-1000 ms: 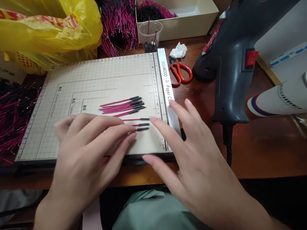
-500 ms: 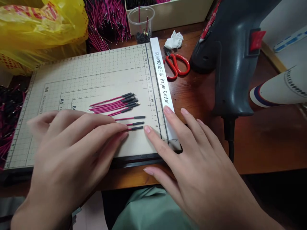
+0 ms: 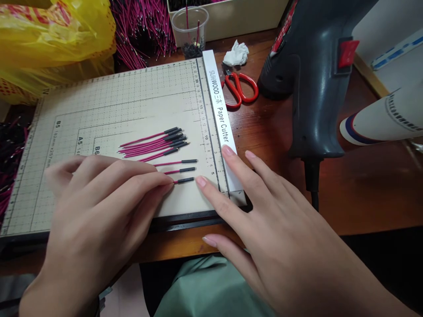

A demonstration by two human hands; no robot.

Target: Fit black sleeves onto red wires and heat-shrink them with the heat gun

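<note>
Between its thumb and index finger, my left hand (image 3: 102, 215) pinches a pink wire with a black sleeve (image 3: 185, 180), low on the paper cutter board (image 3: 132, 101). My right hand (image 3: 264, 220) has its fingers spread, the index fingertip just beside the sleeve's end and the middle finger on the white cutter strip (image 3: 220, 119). Two more sleeved wires (image 3: 188, 169) lie parallel just above the pinched one, partly hidden by my left hand. A bundle of several sleeved pink wires (image 3: 148, 145) rests farther up the board.
Red-handled scissors (image 3: 246, 88), crumpled tissue (image 3: 236, 53) and a dark heat gun (image 3: 310, 88) stand right of the board. Behind it are a clear cup (image 3: 190, 33), a wire pile (image 3: 145, 26) and a yellow bag (image 3: 59, 39). A white cylinder (image 3: 383, 116) lies far right.
The pinched wire has shifted slightly down, away from the two wires above it. The whole view has moved a little, and the right hand keeps its spread pose.
</note>
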